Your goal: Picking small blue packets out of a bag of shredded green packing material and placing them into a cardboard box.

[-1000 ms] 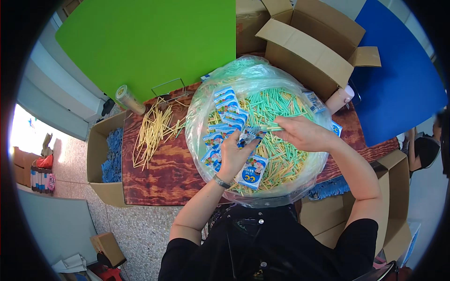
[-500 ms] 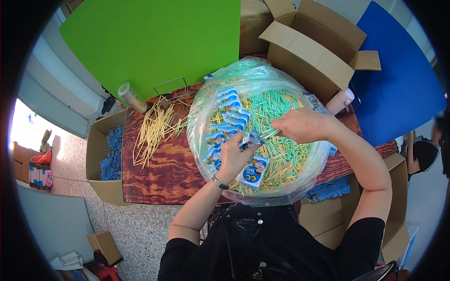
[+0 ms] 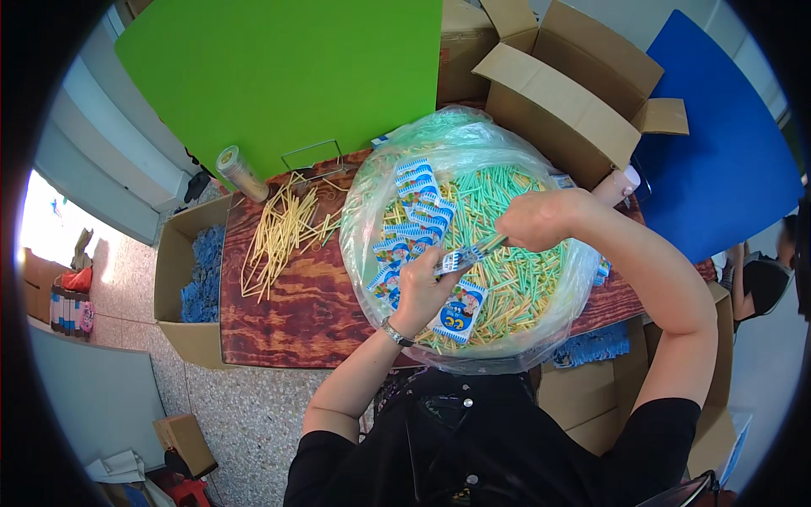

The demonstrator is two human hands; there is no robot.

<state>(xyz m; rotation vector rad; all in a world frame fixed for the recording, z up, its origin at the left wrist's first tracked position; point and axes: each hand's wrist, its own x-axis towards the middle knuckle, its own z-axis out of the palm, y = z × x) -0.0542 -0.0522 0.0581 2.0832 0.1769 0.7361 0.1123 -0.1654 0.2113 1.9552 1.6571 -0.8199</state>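
My left hand (image 3: 421, 291) is closed around a small blue-and-white packet (image 3: 457, 260), pinching it near its mouth. Just to its right, my right hand (image 3: 541, 220) grips a small bunch of thin sticks (image 3: 492, 244), their ends at the packet's opening; how deep they go I cannot tell. Both hands are above a big clear plastic bag (image 3: 358, 262), rolled open and full of green and yellow sticks (image 3: 490, 193). A string of overlapping packets (image 3: 417, 188) lies on the sticks at the left, and another packet (image 3: 460, 311) lies below my left hand.
Loose yellow sticks (image 3: 283, 228) are spread on the reddish wooden table (image 3: 296, 334), near a clear cylinder (image 3: 241, 173) and a wire stand (image 3: 311, 155). Cardboard boxes holding blue packets (image 3: 201, 275) flank the table. An open carton (image 3: 562, 97) stands behind the bag. Another person (image 3: 764, 275) is at far right.
My right hand has shifted slightly, its elbow moving outward to the right. The sticks in it now meet the packet's mouth more closely. My left hand keeps its hold, the packet turned a little.
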